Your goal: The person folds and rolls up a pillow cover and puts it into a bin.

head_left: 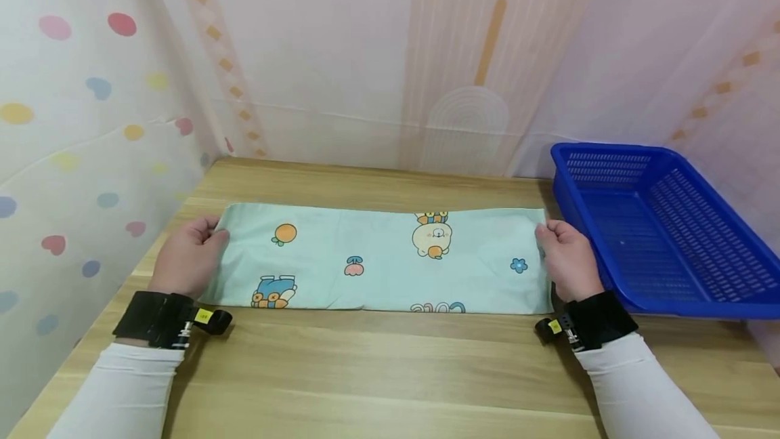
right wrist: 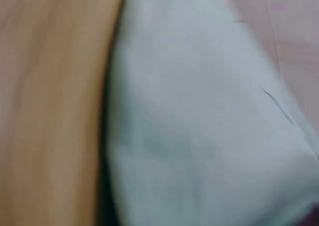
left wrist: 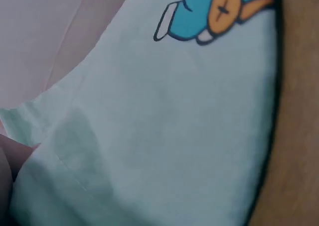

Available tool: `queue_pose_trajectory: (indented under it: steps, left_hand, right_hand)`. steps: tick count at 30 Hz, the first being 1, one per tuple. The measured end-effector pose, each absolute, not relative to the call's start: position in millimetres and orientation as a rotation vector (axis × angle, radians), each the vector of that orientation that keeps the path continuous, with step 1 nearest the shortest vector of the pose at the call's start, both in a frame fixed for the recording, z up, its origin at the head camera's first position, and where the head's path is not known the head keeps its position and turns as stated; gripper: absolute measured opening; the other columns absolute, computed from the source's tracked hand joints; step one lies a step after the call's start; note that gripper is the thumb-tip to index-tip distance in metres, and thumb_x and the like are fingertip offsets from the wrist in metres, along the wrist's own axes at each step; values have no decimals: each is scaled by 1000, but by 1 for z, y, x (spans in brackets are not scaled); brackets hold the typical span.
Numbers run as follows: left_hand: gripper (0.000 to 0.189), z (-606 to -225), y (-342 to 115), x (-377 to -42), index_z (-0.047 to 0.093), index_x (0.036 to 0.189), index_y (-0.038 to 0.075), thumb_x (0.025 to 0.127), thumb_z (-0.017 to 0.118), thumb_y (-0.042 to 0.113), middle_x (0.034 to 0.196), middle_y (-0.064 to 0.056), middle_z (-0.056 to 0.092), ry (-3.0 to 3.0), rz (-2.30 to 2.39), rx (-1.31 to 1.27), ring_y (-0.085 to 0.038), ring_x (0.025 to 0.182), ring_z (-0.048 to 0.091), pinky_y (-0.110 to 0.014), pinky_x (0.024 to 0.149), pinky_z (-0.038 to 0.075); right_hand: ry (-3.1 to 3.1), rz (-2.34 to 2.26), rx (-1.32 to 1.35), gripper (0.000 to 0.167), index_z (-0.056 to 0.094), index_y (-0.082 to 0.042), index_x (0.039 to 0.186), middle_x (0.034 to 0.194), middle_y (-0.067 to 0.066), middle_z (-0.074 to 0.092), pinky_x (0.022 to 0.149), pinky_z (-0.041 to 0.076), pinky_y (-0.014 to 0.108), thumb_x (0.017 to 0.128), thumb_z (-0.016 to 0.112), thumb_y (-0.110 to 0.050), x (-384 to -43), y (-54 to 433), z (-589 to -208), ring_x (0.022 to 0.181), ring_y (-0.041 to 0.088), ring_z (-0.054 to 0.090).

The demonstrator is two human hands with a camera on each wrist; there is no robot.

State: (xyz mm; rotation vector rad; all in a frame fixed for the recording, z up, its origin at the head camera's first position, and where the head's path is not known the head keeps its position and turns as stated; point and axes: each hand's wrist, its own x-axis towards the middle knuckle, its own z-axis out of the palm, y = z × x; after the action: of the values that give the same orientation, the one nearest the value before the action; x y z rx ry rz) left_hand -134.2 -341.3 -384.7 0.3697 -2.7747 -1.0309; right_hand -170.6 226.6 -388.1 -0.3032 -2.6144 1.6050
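A mint-green cloth (head_left: 390, 276) printed with bears, an orange and flowers stretches as a wide flat strip between both hands. My left hand (head_left: 187, 257) pinches its left end, thumb on the near face. At the opposite end, my right hand (head_left: 569, 257) pinches the right edge in the same way, with the other fingers behind the fabric. In the left wrist view the cloth (left wrist: 169, 106) fills most of the picture, and a bit of finger (left wrist: 15, 156) shows at the left edge. The right wrist view has a plain, blurred stretch of the cloth (right wrist: 174, 101).
A blue plastic basket (head_left: 634, 300) with slotted sides stands at the right, close beside the right hand. Under everything lies a wood-grain table (head_left: 365, 378). Patterned curtains (head_left: 341, 73) hang behind it and along the left side (head_left: 73, 175).
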Motion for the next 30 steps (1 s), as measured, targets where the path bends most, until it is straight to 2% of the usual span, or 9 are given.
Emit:
queue_pose_trajectory:
  steps: [4,6,9,11,14,16,22,27,30]
  left_hand:
    - [52,-388,-345,-135,60,143,2,111,47,40,132,-24,66,-2861,-1003,301,-36,112,58,-45,87,44]
    - [51,-390,-347,-136,62,141,2,111,49,42,132,-24,66,-2914,-981,276,-39,114,59,-47,87,45]
    - [48,-393,-349,-137,62,139,2,110,53,39,131,-24,66,-2978,-967,246,-37,109,61,-41,82,47]
    - [48,-394,-350,-139,62,140,1,109,55,38,129,-25,67,-3012,-929,228,-36,104,63,-36,77,46]
    - [49,-395,-351,-140,61,141,-2,109,55,35,129,-27,67,-3030,-866,208,-36,102,64,-35,77,46]
    - [48,-394,-352,-139,61,140,-2,109,54,34,128,-28,67,-3035,-820,206,-37,102,64,-38,78,47]
    - [46,-391,-355,-133,63,134,-2,108,57,34,122,-26,67,-3082,-776,220,-37,98,61,-38,76,45]
    - [39,-393,-355,-136,65,127,-2,108,56,31,112,-24,69,-3084,-749,217,-33,88,61,-32,68,42]
    - [38,-394,-354,-137,64,122,-3,110,52,31,104,-22,67,-3079,-741,222,-32,83,60,-32,66,41]
  right_hand:
    - [-2848,1514,-176,50,53,4,146,145,25,56,97,43,38,113,46,-31,-170,236,-389,126,33,50]
    - [-2979,1443,-94,48,55,4,145,138,25,61,91,47,38,111,50,-31,-170,240,-391,118,33,56]
    - [-3118,1371,5,45,59,3,140,116,20,69,69,48,33,109,56,-28,-170,243,-391,87,27,60]
    - [-3169,1330,32,41,61,2,136,95,12,67,56,42,31,107,57,-26,-171,245,-391,68,20,52]
    - [-3197,1272,13,36,62,0,132,71,1,49,47,32,29,107,55,-25,-171,246,-389,54,16,36]
    - [-3206,1232,10,33,63,0,126,65,-2,38,48,33,29,107,53,-24,-172,245,-389,54,16,35]
    - [-3241,1163,16,27,62,-1,113,62,-2,35,47,32,28,108,50,-24,-171,245,-388,51,16,35]
    - [-3251,1144,-5,32,61,1,123,66,3,42,45,35,29,109,47,-24,-171,247,-386,52,18,40]
    - [-3240,1122,-5,37,59,4,130,81,15,57,45,40,31,109,44,-23,-169,248,-385,58,23,49]
